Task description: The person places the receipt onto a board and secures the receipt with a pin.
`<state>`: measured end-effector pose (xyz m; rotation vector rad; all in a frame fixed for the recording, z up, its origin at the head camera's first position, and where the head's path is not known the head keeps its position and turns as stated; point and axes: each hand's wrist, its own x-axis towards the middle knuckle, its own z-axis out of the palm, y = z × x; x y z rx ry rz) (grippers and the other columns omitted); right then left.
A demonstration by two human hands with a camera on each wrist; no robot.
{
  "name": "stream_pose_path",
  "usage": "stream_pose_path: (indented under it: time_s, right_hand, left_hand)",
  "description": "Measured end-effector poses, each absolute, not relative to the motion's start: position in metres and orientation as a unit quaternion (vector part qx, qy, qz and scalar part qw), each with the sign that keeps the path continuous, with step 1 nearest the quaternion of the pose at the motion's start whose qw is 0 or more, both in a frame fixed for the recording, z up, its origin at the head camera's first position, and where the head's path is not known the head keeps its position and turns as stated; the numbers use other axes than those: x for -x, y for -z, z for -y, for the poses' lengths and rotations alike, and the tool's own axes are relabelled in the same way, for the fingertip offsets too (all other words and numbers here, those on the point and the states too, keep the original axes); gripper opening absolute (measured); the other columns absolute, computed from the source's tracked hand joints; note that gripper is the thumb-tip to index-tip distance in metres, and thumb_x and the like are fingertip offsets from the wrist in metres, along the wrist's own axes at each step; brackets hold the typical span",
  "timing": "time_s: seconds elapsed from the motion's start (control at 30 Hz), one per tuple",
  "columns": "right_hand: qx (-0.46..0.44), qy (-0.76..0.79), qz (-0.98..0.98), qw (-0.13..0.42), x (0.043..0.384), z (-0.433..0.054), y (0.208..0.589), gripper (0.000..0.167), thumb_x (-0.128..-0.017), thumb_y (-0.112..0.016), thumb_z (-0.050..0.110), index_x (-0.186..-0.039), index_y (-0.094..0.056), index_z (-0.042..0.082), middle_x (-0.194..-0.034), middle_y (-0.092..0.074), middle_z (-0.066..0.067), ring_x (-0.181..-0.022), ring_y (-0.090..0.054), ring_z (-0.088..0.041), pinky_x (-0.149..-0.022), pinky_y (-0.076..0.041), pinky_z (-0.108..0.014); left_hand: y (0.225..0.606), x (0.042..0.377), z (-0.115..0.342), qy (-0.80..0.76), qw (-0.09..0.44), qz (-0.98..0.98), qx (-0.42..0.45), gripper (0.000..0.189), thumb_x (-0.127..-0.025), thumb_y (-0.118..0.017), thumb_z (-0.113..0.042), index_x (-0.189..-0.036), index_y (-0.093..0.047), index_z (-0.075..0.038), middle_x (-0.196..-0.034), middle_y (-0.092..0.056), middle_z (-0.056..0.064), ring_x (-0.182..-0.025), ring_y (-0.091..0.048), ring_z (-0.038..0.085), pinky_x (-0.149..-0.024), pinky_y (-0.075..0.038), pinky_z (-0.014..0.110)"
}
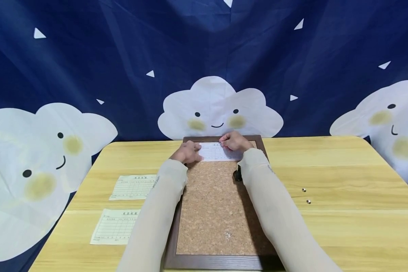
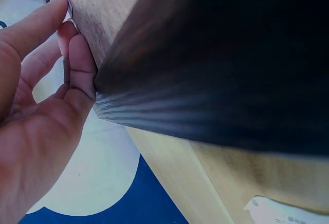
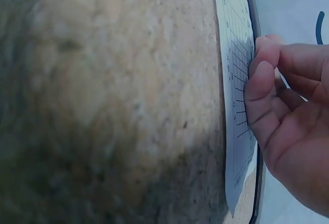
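A white printed form (image 1: pixel 210 152) lies across the top of a cork board (image 1: pixel 214 211) with a dark brown frame (image 1: pixel 221 260). My left hand (image 1: pixel 186 152) rests at the form's left edge, index finger stretched out toward it. In the left wrist view, that hand's lower fingers touch the board's dark edge (image 2: pixel 169 116). My right hand (image 1: pixel 236 141) is over the form's upper edge, near its middle. Its fingertips (image 3: pixel 262 77) come together against the paper (image 3: pixel 239 95) in the right wrist view; anything between them is hidden.
Two pale yellow forms (image 1: pixel 132 187) (image 1: pixel 113 227) lie on the wooden table (image 1: pixel 343 166) left of the board. Two small silver studs (image 1: pixel 304 190) (image 1: pixel 308 201) lie to its right. Behind the table hangs a dark blue cloth (image 1: pixel 136 49) with cloud faces.
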<state>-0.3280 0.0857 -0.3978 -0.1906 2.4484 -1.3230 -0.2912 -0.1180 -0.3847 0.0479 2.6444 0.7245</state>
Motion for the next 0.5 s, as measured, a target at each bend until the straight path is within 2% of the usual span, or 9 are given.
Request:
stream_pose_path:
  time_s: [0.3,0.5]
  right_hand:
    - [0.064,0.474,-0.858,0.184,0.3291,-0.0874,0.3995,0.024,-0.1,-0.057,0.004,-0.119,-0.065,-0.008,-0.078,-0.061,-0.003,-0.063,-0.053,-0.008,-0.059,-0.048,-0.021]
    - [0.061,0.493,-0.847,0.191,0.3296,-0.0895,0.3992,0.025,-0.1,-0.056,0.003,-0.12,-0.065,-0.01,-0.077,-0.059,-0.004,-0.065,-0.053,-0.01,-0.06,-0.048,-0.021]
  left_hand:
    - [0.3851,0.2896,0.1186,-0.262,0.197,-0.944,-0.015,0.058,-0.094,-0.072,-0.018,-0.147,-0.051,-0.011,-0.154,-0.042,0.01,-0.144,-0.032,0.027,-0.115,-0.031,0.041]
    - [0.3837,0.2883,0.1189,-0.267,0.201,-0.942,-0.017,0.058,-0.094,-0.071,-0.018,-0.148,-0.05,-0.011,-0.155,-0.041,0.009,-0.144,-0.032,0.027,-0.114,-0.032,0.041]
